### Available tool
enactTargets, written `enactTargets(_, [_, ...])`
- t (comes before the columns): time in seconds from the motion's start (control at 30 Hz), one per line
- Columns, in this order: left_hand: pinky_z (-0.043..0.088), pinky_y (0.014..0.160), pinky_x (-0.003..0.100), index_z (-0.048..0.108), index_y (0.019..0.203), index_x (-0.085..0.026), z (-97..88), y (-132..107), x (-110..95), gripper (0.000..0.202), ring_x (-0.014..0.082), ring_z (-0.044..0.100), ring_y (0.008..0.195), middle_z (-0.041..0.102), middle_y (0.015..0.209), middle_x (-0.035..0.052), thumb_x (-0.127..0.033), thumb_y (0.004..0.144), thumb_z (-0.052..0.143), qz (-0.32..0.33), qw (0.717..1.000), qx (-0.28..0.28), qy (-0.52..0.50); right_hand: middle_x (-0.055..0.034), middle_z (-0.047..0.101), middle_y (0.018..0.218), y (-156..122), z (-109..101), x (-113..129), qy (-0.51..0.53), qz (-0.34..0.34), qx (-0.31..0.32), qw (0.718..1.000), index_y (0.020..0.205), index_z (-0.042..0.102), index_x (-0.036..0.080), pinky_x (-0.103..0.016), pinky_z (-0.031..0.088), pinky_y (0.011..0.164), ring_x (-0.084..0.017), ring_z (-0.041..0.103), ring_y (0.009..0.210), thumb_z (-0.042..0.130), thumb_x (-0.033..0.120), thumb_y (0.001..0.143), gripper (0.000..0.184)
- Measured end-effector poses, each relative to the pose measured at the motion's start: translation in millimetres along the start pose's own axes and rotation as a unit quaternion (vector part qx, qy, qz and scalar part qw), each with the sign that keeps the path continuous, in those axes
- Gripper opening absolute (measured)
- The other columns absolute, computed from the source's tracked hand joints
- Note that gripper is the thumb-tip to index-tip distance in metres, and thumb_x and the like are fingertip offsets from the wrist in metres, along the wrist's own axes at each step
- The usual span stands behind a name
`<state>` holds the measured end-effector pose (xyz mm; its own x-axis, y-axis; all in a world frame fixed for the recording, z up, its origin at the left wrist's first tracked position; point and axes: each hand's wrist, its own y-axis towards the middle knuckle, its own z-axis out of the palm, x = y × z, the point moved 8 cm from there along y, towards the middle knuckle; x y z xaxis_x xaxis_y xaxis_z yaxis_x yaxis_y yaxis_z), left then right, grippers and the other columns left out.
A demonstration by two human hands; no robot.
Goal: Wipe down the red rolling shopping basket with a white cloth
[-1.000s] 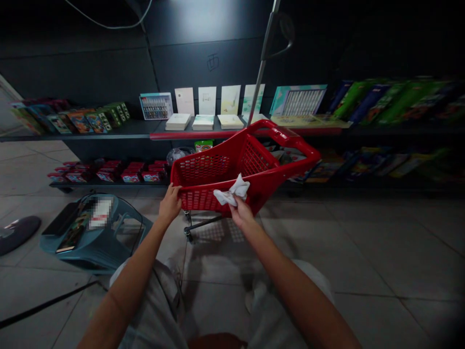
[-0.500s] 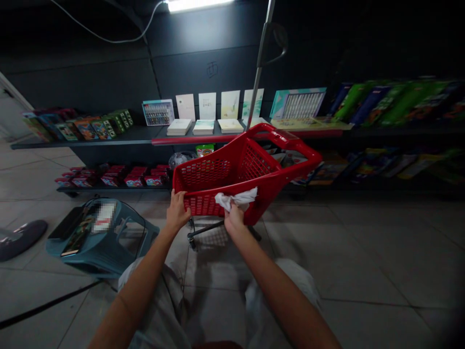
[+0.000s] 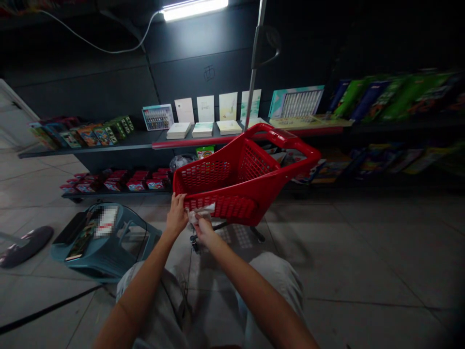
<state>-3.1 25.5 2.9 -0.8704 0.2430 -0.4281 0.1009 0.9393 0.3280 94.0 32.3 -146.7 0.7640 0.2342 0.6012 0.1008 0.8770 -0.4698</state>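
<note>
A red shopping cart [image 3: 232,184] with perforated basket walls stands in front of me, its handle toward the right. My left hand [image 3: 177,214] grips the rim at the cart's left front corner. Close beside it, my right hand [image 3: 203,229] is closed on a crumpled white cloth [image 3: 201,212]. The cloth lies against the lower part of the basket's near side, by the front corner. Part of the cloth is hidden behind my fingers.
Behind the cart runs a dark shelf [image 3: 138,144] with books [image 3: 206,109] and boxes. At left, a blue-grey plastic stool [image 3: 109,257] carries a phone-like device [image 3: 80,242]. Near it is a round stand base [image 3: 31,245]. A metal pole [image 3: 253,72] rises behind the cart.
My right hand has slid the white cloth left and down along the cart's near side, toward my left hand. The left hand keeps its place on the rim.
</note>
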Motion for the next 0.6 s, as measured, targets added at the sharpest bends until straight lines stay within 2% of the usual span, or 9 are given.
enactTargets(0.1, [0.041, 0.126, 0.047, 0.044, 0.152, -0.023, 0.8, 0.7, 2.4, 0.072, 0.0248, 0.016, 0.163, 0.045, 0.160, 0.0086, -0.005, 0.083, 0.047, 0.004, 1.000, -0.007, -0.009, 0.0035, 0.072, 0.073, 6.4, -21.7, 23.8, 0.027, 0.007, -0.034, 0.999, 0.083, 0.059, 0.022, -0.023, 0.059, 0.066, -0.014, 0.071, 0.071, 0.070, 0.009, 0.071, 0.021])
enactTargets(0.27, [0.040, 0.127, 0.049, 0.044, 0.151, -0.021, 2.6, 3.1, 6.0, 0.070, 0.0277, 0.017, 0.163, 0.042, 0.161, 0.0113, -0.006, 0.083, 0.049, -0.005, 1.000, -0.020, -0.003, 0.0031, 0.073, 0.078, 15.9, -67.1, 85.8, 0.059, -0.023, -0.078, 0.995, 0.087, 0.061, 0.021, -0.024, 0.062, 0.067, -0.013, 0.071, 0.074, 0.068, 0.007, 0.075, 0.020])
enactTargets(0.47, [0.037, 0.129, 0.048, 0.043, 0.152, -0.020, 6.0, 3.9, 8.6, 0.067, 0.0292, 0.017, 0.163, 0.041, 0.161, 0.0125, -0.012, 0.086, 0.052, -0.011, 0.999, -0.029, 0.012, 0.0030, 0.074, 0.091, 15.0, -122.9, 165.4, 0.081, -0.110, -0.120, 0.983, 0.096, 0.060, 0.022, -0.023, 0.064, 0.074, -0.012, 0.072, 0.082, 0.069, 0.011, 0.080, 0.021])
enactTargets(0.6, [0.036, 0.129, 0.051, 0.043, 0.151, -0.018, 10.6, 2.8, 8.5, 0.065, 0.0311, 0.017, 0.163, 0.040, 0.161, 0.0140, -0.015, 0.087, 0.053, -0.011, 1.000, -0.025, 0.001, 0.0020, 0.072, 0.108, 7.6, -151.6, 194.0, 0.079, -0.202, -0.184, 0.959, 0.106, 0.052, 0.025, -0.026, 0.065, 0.075, -0.013, 0.074, 0.087, 0.073, 0.014, 0.078, 0.037])
